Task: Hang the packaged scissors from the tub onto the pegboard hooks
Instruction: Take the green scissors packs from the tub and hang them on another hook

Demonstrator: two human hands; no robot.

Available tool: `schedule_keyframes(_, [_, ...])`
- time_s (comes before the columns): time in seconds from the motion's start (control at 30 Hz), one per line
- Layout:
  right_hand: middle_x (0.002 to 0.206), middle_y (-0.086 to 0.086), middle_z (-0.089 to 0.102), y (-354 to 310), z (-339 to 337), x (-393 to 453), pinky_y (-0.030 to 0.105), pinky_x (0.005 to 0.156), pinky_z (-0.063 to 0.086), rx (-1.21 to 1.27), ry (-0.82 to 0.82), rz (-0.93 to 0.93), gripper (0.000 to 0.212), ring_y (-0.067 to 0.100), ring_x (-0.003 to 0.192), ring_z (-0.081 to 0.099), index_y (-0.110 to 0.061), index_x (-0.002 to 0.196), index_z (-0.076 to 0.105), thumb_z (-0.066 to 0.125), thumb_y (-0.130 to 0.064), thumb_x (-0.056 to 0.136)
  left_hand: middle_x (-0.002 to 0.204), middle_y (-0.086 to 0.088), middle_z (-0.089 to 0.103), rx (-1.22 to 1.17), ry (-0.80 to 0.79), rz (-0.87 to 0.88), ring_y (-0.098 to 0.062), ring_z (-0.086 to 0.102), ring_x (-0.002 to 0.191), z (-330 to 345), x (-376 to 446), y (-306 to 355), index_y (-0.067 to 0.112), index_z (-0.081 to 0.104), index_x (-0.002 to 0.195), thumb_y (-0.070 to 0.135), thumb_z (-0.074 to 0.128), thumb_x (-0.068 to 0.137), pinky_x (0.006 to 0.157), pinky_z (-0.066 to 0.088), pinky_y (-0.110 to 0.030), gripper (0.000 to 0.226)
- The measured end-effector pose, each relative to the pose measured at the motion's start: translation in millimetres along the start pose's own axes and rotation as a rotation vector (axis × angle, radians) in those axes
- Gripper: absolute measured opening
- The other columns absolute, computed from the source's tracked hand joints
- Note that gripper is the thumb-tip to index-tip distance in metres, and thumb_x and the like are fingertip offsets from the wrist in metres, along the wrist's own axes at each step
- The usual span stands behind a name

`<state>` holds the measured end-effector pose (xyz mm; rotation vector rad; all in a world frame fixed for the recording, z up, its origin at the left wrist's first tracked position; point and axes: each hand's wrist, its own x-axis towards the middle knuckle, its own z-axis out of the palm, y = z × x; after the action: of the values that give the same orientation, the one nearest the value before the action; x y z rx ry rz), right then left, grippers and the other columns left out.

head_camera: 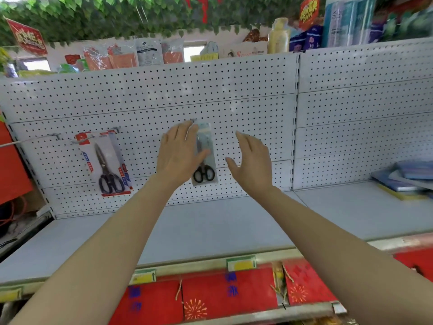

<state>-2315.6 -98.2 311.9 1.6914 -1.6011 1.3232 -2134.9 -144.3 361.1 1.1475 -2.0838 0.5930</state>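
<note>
Reaching up to the white perforated pegboard (234,90), I had my left hand (179,153) lying straight-fingered against the small clear-packed black-handled scissors (204,156), whose top sat at a metal hook (193,120); whether it was fully threaded on I could not tell. My right hand (251,164) hung spread and empty just right of it. Further left, larger black scissors on a red-and-white card (106,163) already hung. The tub was out of view, so what remained I couldn't judge.
</note>
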Motion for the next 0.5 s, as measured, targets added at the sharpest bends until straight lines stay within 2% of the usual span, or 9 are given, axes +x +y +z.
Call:
schedule_keyframes(0.1, [0.127,0.011,0.059,14.5,-45.7,-14.3,0.044,0.099,0.041,-0.067,0.031,-0.105,0.063,0.032,0.117,0.053,-0.005,0.134,0.051,0.072,-0.029,0.08,0.147,-0.01,0.043,0.029,0.006,0.062,-0.032,0.036,0.135,-18.6,-19.5,35.0,0.009,0.044,0.142,0.043,0.061,0.089,0.109,0.026,-0.044,0.065])
schedule_keyframes(0.27, [0.122,0.014,0.06,46.6,-124.3,-56.4,0.045,0.095,0.04,-0.132,0.041,-0.139,0.059,0.034,0.112,0.055,-0.004,0.132,0.052,0.067,-0.031,0.082,0.145,-0.01,0.044,-0.007,-0.031,0.072,-0.031,0.036,0.135,-36.4,-55.0,117.6,0.01,0.043,0.143,0.046,0.057,0.092,0.107,0.025,-0.043,0.064])
schedule_keyframes(0.5, [0.119,0.014,0.061,114.0,-215.0,-151.5,0.044,0.089,0.04,-0.215,-0.073,-0.124,0.059,0.036,0.106,0.056,-0.004,0.131,0.053,0.062,-0.032,0.08,0.143,-0.011,0.046,-0.12,-0.133,0.068,-0.032,0.04,0.131,-24.6,-134.1,259.6,0.01,0.044,0.143,0.046,0.055,0.092,0.106,0.028,-0.042,0.063])
